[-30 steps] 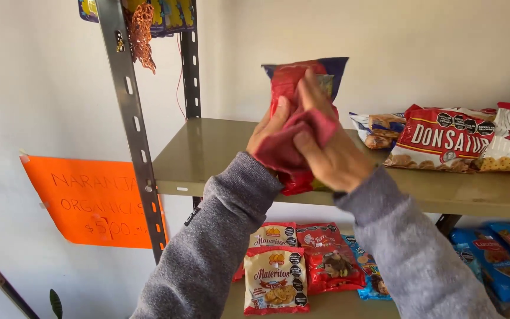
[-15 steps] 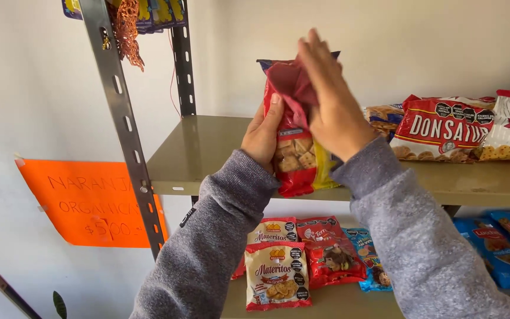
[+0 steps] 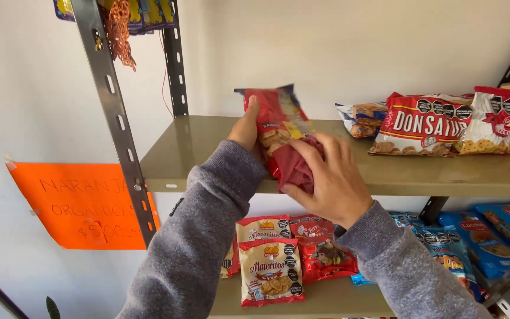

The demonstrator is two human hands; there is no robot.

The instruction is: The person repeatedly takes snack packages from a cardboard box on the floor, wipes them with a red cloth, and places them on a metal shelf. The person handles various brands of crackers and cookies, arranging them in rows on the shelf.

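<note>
My left hand (image 3: 245, 127) grips the back edge of a red and blue plastic cracker packet (image 3: 273, 127), tilted above the front of the olive metal shelf (image 3: 196, 150). My right hand (image 3: 329, 180) presses a crumpled dark red cloth (image 3: 295, 166) against the packet's lower end, fingers closed on it. Further packets — red and white ones (image 3: 429, 124) — lie well apart to the right.
</note>
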